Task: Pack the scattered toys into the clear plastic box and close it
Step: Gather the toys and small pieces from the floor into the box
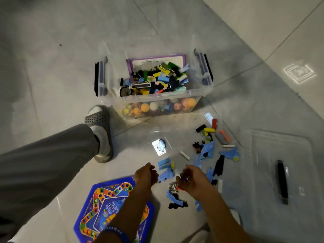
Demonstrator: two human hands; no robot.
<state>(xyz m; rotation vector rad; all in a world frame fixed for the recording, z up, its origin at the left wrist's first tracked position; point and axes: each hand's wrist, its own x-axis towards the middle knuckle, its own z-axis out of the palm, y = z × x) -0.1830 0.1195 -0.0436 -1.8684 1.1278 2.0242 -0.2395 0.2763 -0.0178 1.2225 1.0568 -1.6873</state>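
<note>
The clear plastic box (201, 92) stands open on the floor ahead, heaped with coloured blocks, balls and puzzle bits. Its clear lid (263, 155) with a black handle lies flat at the right. Scattered toys (208, 149), blue and black puzzle pieces, small blocks and white sticks, lie between box and lid. My left hand (146, 174) hovers low with fingers curled, right beside a blue puzzle piece (165, 175); whether it holds anything is hidden. My right hand (191, 176) has its fingers curled round a few small pieces, above a metal wire puzzle (172, 186).
A blue hexagonal game board (98, 211) lies on the floor at the lower left under my left forearm. A leg in grey trousers ends in a grey slipper (101, 130) close to the box's left corner. Grey floor tiles surround everything.
</note>
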